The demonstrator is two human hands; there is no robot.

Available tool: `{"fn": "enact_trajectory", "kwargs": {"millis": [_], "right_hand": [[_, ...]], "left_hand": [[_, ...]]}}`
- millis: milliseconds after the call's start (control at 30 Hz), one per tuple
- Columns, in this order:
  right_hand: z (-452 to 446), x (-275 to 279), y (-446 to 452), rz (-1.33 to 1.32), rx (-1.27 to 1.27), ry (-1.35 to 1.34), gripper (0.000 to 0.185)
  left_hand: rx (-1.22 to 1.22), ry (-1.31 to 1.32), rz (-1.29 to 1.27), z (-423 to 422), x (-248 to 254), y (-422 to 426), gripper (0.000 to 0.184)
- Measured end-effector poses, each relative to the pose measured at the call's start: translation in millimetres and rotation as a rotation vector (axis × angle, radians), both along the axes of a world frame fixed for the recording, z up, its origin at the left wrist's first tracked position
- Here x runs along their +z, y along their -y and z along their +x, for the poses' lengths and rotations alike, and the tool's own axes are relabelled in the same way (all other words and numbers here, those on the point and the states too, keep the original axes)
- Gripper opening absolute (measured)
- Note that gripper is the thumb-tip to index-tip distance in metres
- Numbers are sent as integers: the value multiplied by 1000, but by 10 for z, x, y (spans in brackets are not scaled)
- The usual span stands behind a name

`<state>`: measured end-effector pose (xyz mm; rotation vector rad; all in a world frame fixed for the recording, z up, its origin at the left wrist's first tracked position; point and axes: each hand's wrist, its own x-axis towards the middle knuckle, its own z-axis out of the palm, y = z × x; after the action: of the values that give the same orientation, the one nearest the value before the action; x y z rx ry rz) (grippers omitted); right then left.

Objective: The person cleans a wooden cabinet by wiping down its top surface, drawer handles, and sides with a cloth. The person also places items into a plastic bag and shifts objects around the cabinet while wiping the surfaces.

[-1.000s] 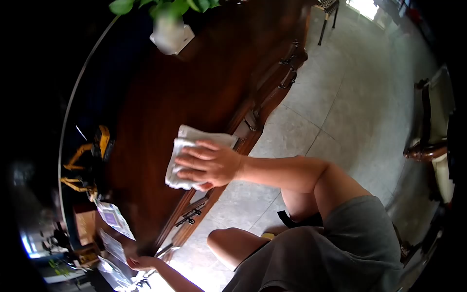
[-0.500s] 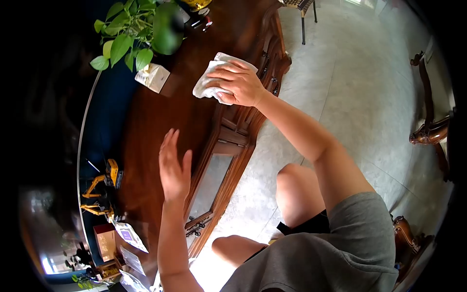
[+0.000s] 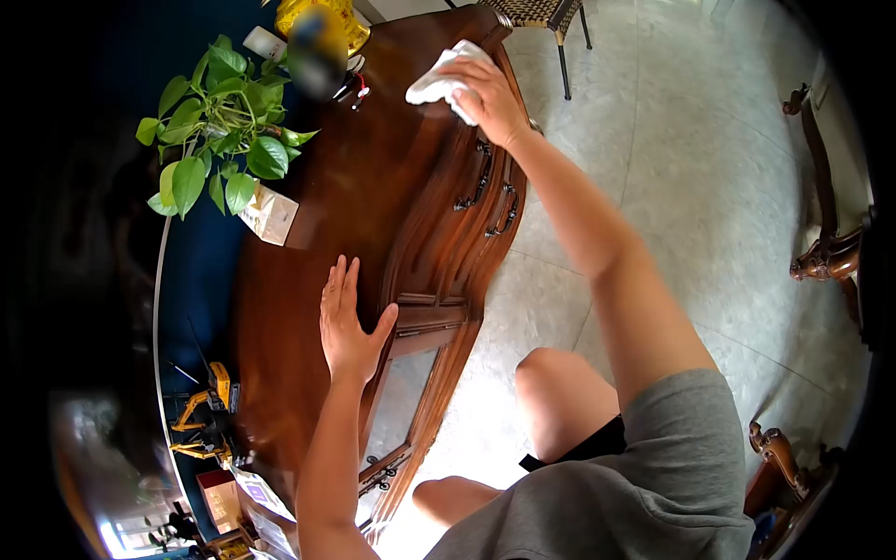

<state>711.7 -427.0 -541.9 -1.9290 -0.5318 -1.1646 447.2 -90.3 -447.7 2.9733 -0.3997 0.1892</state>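
Observation:
My right hand (image 3: 490, 98) presses a folded white cloth (image 3: 437, 86) on the far end of the dark wooden cabinet top (image 3: 373, 177), near its front edge. The fingers lie over the cloth, which sticks out on their left. My left hand (image 3: 353, 322) is spread over the cabinet top nearer to me, fingers apart, with nothing in it. A white box (image 3: 271, 215) stands beyond my left hand, under the leaves of a green potted plant (image 3: 224, 140).
Yellow toy excavators (image 3: 217, 390), a red and tan box (image 3: 220, 499) and plastic packets (image 3: 263, 493) line the cabinet's left side. A yellow object (image 3: 350, 23) is at the far end. A woven chair (image 3: 537, 13) and a carved wooden chair (image 3: 829, 252) stand on the grey floor.
My right hand has moved the cloth far along the cabinet top, away from me. My left hand has come from beside the packets to over the cabinet top. The view has shifted toward the far end.

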Motion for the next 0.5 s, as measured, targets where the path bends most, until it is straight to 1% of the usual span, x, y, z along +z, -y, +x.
{"fn": "enact_trajectory", "kwargs": {"millis": [67, 100, 200, 233, 267, 300, 333, 367, 400, 433, 467, 500], "right_hand": [[295, -32, 130, 44, -56, 31, 45], [433, -65, 195, 27, -149, 8, 45], [859, -147, 313, 170, -365, 73, 40], [874, -110, 324, 212, -422, 109, 39], [854, -80, 420, 207, -89, 66, 68], [815, -122, 303, 214, -90, 56, 68], [777, -117, 98, 495, -233, 95, 52], [681, -107, -92, 773, -377, 133, 40], [373, -7, -220, 886, -288, -259, 41], [444, -258, -359, 806, -339, -7, 38], [188, -341, -496, 765, -370, -222, 37], [-159, -283, -620, 873, -237, -334, 37]], "left_hand": [[30, -29, 2, -7, 54, 41, 84], [36, -32, 7, -6, 61, 51, 84], [55, -40, 20, 16, 58, 72, 85], [45, -25, 11, 23, 55, 77, 83], [34, -13, 3, 18, 56, 74, 82], [34, -23, 11, 13, 58, 71, 82], [32, -19, 7, 20, 61, 75, 82], [30, -15, 1, 29, 60, 81, 82], [30, -21, 4, 40, 59, 85, 82], [35, -24, 2, 44, 61, 90, 82], [41, -30, -1, 36, 63, 88, 82], [43, -37, 0, 31, 55, 88, 82]]}}
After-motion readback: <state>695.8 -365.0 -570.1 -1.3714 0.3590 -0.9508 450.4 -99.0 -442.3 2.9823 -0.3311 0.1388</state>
